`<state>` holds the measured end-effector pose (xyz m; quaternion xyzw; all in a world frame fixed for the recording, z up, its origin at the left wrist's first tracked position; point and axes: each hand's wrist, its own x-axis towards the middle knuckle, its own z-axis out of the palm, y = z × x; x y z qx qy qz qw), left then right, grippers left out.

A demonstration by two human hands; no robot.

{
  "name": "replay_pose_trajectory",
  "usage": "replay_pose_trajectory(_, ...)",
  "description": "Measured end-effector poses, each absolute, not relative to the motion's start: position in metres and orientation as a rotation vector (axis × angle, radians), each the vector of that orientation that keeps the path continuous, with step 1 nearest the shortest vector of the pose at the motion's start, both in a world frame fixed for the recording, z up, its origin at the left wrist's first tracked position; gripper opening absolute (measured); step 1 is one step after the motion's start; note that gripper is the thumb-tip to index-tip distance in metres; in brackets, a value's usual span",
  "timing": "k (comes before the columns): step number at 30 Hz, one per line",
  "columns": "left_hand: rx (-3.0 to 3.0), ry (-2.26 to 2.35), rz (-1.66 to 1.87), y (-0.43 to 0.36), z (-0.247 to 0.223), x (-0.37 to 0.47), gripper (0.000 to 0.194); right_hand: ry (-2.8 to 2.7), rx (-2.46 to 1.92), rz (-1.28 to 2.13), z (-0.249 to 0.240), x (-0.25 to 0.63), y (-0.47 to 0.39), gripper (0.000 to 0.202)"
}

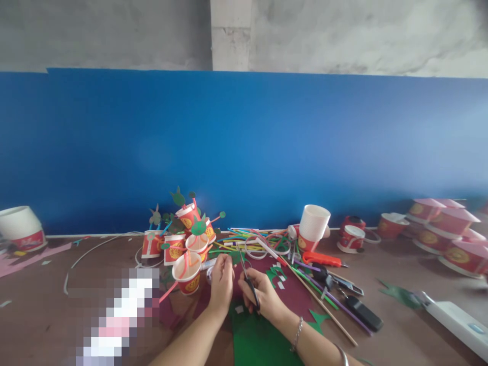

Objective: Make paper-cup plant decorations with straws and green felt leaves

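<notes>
My right hand (263,297) is closed around the black handles of a pair of scissors (252,294), whose blades point up and away from me. Just left of it, my left hand (222,284) is closed in a pinch. A small piece of green paper (236,257) shows at its fingertips, beside the blades. Below both hands lies a green sheet (259,338), partly over a dark red sheet (299,292). Green and white scraps (281,278) are scattered on the red sheet. Left of my left hand stands a paper cup (186,274) with a pink straw.
Several red cups with straws and green cutouts (198,227) cluster behind. Colourful straws (244,239) lie at the back, near stacked white cups (314,223). An orange glue gun (322,259), a black key fob (364,312) and a white utility knife (457,320) lie rightward.
</notes>
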<state>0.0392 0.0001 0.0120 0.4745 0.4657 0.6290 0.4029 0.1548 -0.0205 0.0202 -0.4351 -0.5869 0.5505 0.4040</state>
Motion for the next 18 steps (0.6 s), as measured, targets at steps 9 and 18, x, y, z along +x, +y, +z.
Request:
replay_pose_trajectory(9, 1.174, 1.202, 1.613, -0.0009, 0.0129, 0.0388, 0.032, -1.508, -1.115, 1.383, 0.0194, 0.155, -0.0199, 0.042)
replay_pose_trajectory(18, 1.061, 1.065, 1.49, -0.0031, 0.0121, 0.042, 0.033, -1.464, -1.097, 1.423, 0.0191, 0.155, -0.0192, 0.041)
